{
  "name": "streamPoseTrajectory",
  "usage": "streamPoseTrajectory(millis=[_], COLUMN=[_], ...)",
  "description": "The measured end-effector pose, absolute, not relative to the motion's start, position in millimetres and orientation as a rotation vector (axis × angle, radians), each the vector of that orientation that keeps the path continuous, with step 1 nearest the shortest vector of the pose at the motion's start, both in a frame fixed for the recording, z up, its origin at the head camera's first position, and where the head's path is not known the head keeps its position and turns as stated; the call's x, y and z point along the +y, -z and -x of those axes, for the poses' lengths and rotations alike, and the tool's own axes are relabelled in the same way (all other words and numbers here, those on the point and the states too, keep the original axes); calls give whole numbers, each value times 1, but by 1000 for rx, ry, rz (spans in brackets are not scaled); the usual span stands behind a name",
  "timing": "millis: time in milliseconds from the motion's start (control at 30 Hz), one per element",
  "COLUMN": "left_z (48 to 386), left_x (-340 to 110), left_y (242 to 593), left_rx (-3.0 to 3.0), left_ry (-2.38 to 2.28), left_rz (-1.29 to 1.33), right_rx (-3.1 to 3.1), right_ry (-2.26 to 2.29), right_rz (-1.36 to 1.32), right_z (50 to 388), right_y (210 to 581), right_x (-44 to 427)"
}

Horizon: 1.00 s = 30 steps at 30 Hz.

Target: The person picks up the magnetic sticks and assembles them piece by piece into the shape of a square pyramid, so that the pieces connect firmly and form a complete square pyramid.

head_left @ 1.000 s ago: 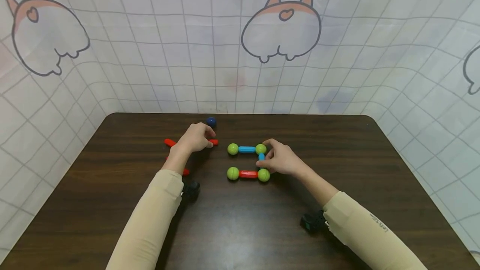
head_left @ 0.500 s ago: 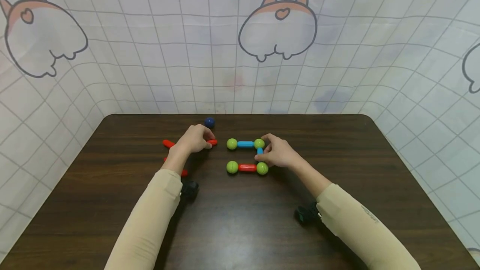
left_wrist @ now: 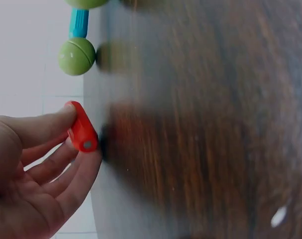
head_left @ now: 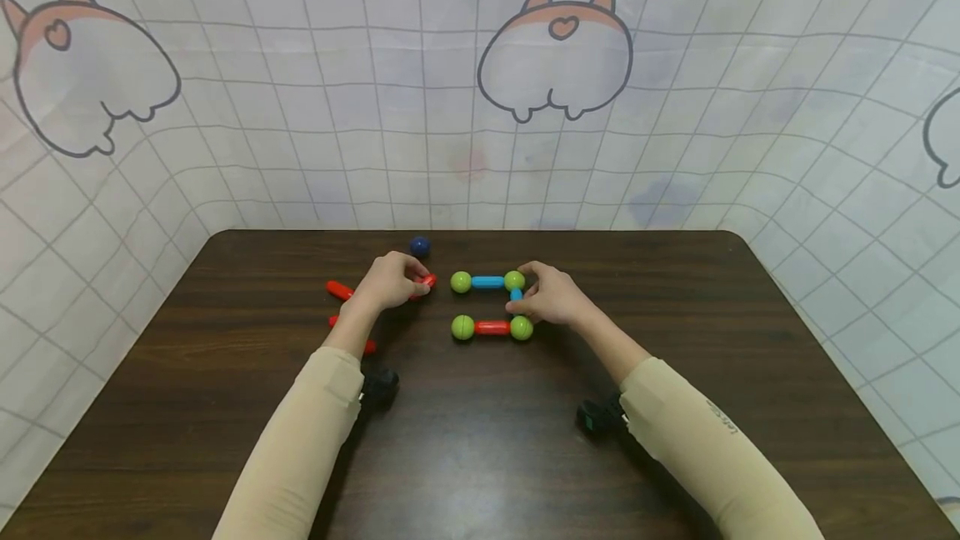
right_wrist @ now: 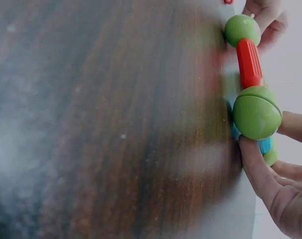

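My left hand (head_left: pixel 390 280) pinches a red magnetic rod (left_wrist: pixel 82 128) between thumb and fingers. A grey metal disc shows on the rod's end in the left wrist view. My right hand (head_left: pixel 557 297) holds the upright blue rod (head_left: pixel 516 296) on the right side of a three-sided figure. Green balls sit at its corners and ends, among them the back left ball (head_left: pixel 461 282) and the front right ball (head_left: pixel 521 327). A second blue rod (head_left: pixel 488 282) forms the back side, and a red rod (head_left: pixel 492 327) the front. The figure's left side stands open, facing my left hand.
A dark blue ball (head_left: pixel 420 247) lies behind my left hand. Beside my left wrist are a red rod (head_left: pixel 341 290) and further red rod ends (head_left: pixel 370 347), partly hidden by the arm. A patterned cloth (head_left: pixel 450 107) hangs behind the wooden table (head_left: pixel 480 440).
The ball-and-rod figure has slid back and slightly left along with my right hand. The red rod in my left hand has turned, its right end now pointing away.
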<state>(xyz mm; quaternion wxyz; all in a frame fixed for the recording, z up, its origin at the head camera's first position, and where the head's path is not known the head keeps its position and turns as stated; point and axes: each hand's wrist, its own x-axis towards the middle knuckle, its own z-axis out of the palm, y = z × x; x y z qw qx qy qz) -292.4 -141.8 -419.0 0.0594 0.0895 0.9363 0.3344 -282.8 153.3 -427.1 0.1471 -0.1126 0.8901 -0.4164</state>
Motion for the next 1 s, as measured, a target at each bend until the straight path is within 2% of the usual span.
streamPoseTrajectory(millis=[467, 667, 1000], left_z=[289, 291, 288], left_x=[-130, -125, -115], left_y=[421, 423, 425], left_rx=[2366, 2212, 2116], left_ry=[-1616, -1694, -1746], left_rz=[-6, 97, 123], right_rx=[2526, 2502, 2496], right_ry=[1280, 1321, 1349], right_rz=[280, 259, 244], right_z=[287, 286, 283], right_y=[430, 431, 430], right_x=[152, 150, 146])
